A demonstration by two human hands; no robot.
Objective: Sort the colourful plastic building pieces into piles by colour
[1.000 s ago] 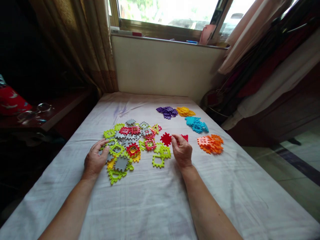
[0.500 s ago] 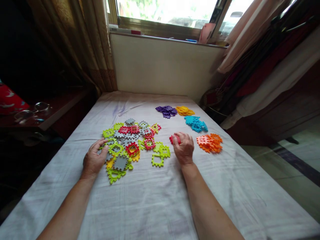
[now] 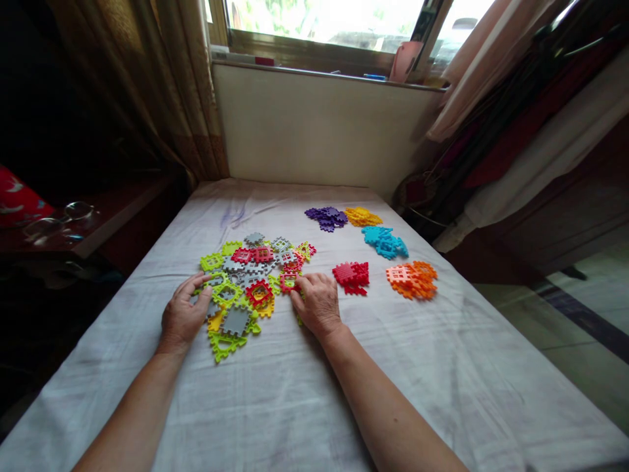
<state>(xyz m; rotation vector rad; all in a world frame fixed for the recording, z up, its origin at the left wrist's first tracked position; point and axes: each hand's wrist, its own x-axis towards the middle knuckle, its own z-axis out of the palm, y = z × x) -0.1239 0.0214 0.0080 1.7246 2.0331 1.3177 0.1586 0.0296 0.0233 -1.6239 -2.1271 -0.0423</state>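
Observation:
A mixed pile of grey, green, red and yellow toothed plastic pieces [image 3: 236, 320] lies on the cloth-covered surface. My left hand [image 3: 185, 311] rests at the pile's left edge, fingers apart, holding nothing visible. At the right edge of the pile, my right hand [image 3: 317, 303] has its bent fingertips on a red square frame [image 3: 287, 282]; it covers some green pieces. Just beyond that hand sits a red heap [image 3: 352, 277]. Farther right is an orange heap [image 3: 411, 280], and behind are blue [image 3: 384, 242], yellow [image 3: 362, 216] and purple [image 3: 327, 218] heaps.
A pale sheet [image 3: 275, 406] covers the surface. Glasses [image 3: 78, 210] and a red patterned item [image 3: 19, 200] are on a dark side table at the left. Curtains [image 3: 191, 85] hang at the left, clothes [image 3: 531, 151] at the right, and a window is behind.
My right hand has moved left from the red heap, now uncovered, to the right edge of the mixed pile and reached a red frame there. My left hand has barely moved.

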